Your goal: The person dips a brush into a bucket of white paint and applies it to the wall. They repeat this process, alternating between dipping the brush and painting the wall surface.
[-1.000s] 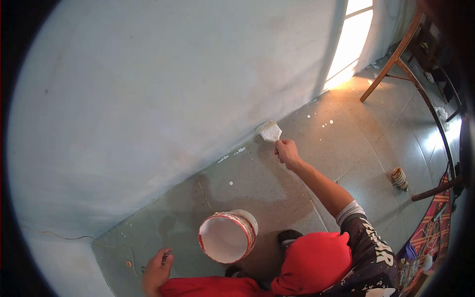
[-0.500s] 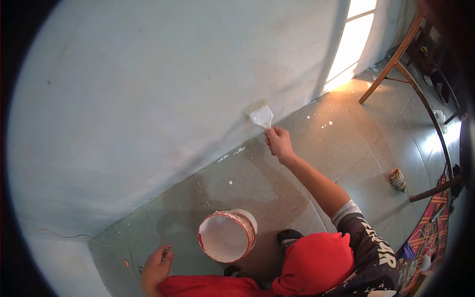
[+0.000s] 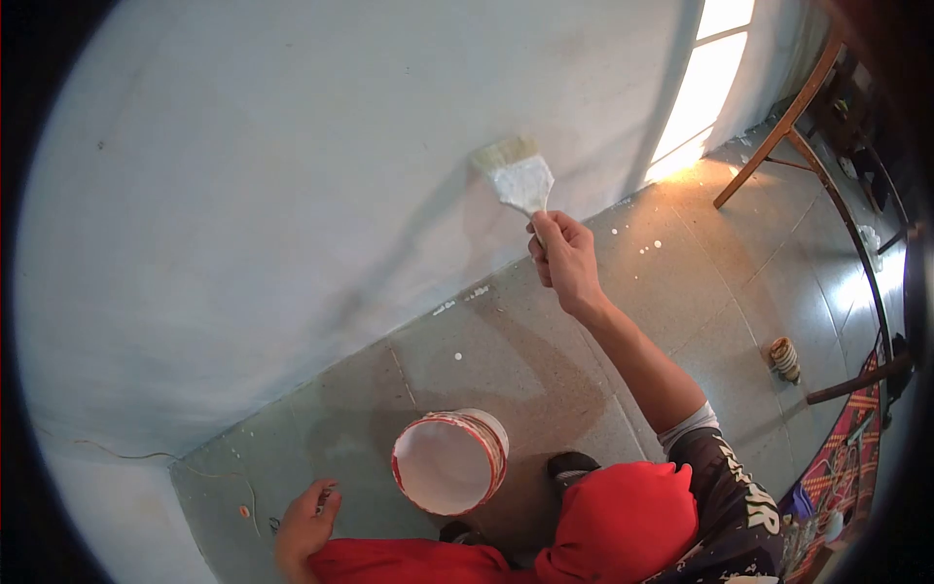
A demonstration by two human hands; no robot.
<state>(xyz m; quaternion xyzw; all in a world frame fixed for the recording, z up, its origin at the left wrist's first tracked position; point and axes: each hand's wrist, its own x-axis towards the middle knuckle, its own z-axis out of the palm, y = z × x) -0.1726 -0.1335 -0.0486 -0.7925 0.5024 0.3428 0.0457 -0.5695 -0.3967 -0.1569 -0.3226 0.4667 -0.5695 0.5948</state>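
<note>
My right hand [image 3: 566,255] is closed around the handle of a wide paintbrush [image 3: 522,183]. White paint coats the lower part of the brush, and its pale bristles meet the light blue-grey wall [image 3: 292,195] above the floor line. My left hand [image 3: 307,518] hangs beside my red-clad knee, fingers loosely curved and thumb apart, with no tool showing in it. Between my legs and the wall stands a bucket [image 3: 496,440] with a red, paint-smeared rim and white paint inside.
White drops dot the tiled floor [image 3: 681,302]. A ribbed brownish object [image 3: 784,360] lies at the right, near a wooden-legged piece of furniture [image 3: 754,175]. A patterned red cloth [image 3: 856,428] holds assorted items. A thin cable [image 3: 209,475] runs along the left corner.
My right hand has moved the paintbrush higher up the wall. My left hand and the bucket have stayed about where they were.
</note>
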